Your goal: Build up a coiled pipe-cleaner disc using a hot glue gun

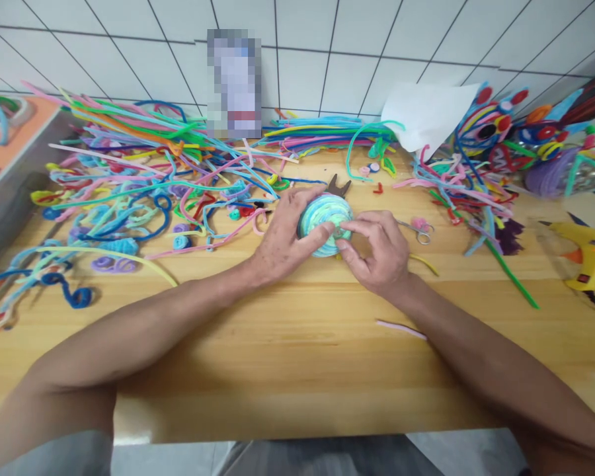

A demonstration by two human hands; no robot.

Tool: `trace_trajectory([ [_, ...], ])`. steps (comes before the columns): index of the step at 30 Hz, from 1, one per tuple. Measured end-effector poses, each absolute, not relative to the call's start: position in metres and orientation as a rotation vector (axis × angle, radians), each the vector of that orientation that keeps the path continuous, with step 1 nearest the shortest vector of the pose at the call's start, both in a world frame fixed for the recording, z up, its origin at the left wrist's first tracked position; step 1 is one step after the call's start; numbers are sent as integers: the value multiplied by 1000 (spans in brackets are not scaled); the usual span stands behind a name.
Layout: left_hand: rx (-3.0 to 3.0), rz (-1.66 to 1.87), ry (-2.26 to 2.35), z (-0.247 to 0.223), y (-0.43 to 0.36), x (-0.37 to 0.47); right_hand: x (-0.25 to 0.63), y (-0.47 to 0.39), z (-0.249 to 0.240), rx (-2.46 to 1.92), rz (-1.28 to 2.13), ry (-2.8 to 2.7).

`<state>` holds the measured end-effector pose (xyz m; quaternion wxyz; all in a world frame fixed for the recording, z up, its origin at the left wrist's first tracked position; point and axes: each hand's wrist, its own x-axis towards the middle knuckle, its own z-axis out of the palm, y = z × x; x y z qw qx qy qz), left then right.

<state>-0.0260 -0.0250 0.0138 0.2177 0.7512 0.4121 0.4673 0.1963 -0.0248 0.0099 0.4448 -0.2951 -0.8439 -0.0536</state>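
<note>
Both forearms reach in over the near edge of the table (pixel 277 370), the left from the near left corner, the right from the near right, and converge around mid-table. A short pink strip (pixel 401 328) lies beside the right forearm.

The left hand (pixel 290 231) is clamped on the coiled blue-green disc (pixel 324 215), fingers around its left side and thumb across its face. The right hand (pixel 381 250) is at the disc's right side, thumb and forefinger bent close together; whether they pinch anything, I cannot tell.

Right of that hand lie a yellow strip (pixel 425 264) and small scissors (pixel 419 231); a yellow glue gun (pixel 592 254) is at the right edge. Toward the left edge spreads a heap of fuzzy stems (pixel 123 198), some curled.

Just beyond the disc, dark pliers (pixel 338 186) show only in part, the disc in front of them. Off the far left corner, a white bowl (pixel 17 118) holds blue and green loops. Along the far edge are straight stems (pixel 322 135), a white sheet (pixel 424 116) and, at the far right corner, colourful figures (pixel 486 132), beneath a tiled wall (pixel 307 73).
</note>
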Motion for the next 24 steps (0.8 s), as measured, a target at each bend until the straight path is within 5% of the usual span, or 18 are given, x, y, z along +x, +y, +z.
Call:
trace_trajectory([
  [24,2110,1266,1200,17,-23,-29,194,-29,15,-729,-85,-2064],
])
